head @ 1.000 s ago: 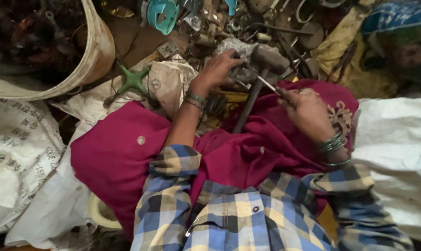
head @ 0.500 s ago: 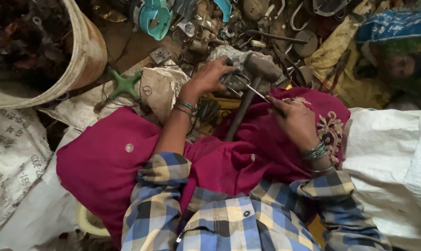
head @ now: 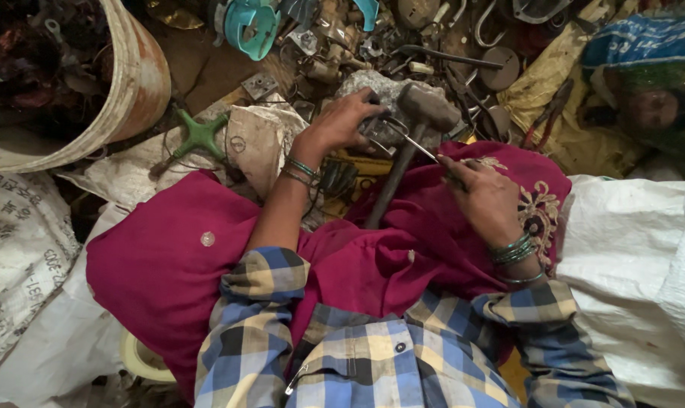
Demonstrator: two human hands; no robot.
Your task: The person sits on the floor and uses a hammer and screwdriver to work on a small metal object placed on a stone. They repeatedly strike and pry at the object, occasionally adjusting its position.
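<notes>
Seen from the head camera, the left hand [head: 342, 121] lies palm down with its fingers [head: 369, 102] curled and clamped on a small metal part [head: 384, 134], which rests against a grey stone block [head: 380, 87] just beyond the fingertips. The right hand [head: 486, 196] rests on the magenta cloth [head: 403, 249] over the lap, its fingers [head: 452, 170] pinched together on a thin metal rod [head: 418, 145] that slants up and away from them until its far tip meets the metal part under the left fingers. Between the two hands lies a hammer [head: 425, 106], untouched: its dark head sits just beyond the rod's tip, right beside the left fingertips, and its wooden handle runs back toward the lap, passing under the rod. Green bangles circle both wrists, and plaid sleeves [head: 267, 279] cover the forearms. To the outer side of the left fingers lie a worn pale sack [head: 255, 140] and a green cross-shaped piece [head: 199, 136], with a large round basket [head: 134, 83] farther out. Well beyond both sets of fingers spreads a heap of scrap metal [head: 433, 45] with a turquoise ring-shaped piece [head: 252, 26]. Outside the right fingers lies a white sack [head: 637, 249].
</notes>
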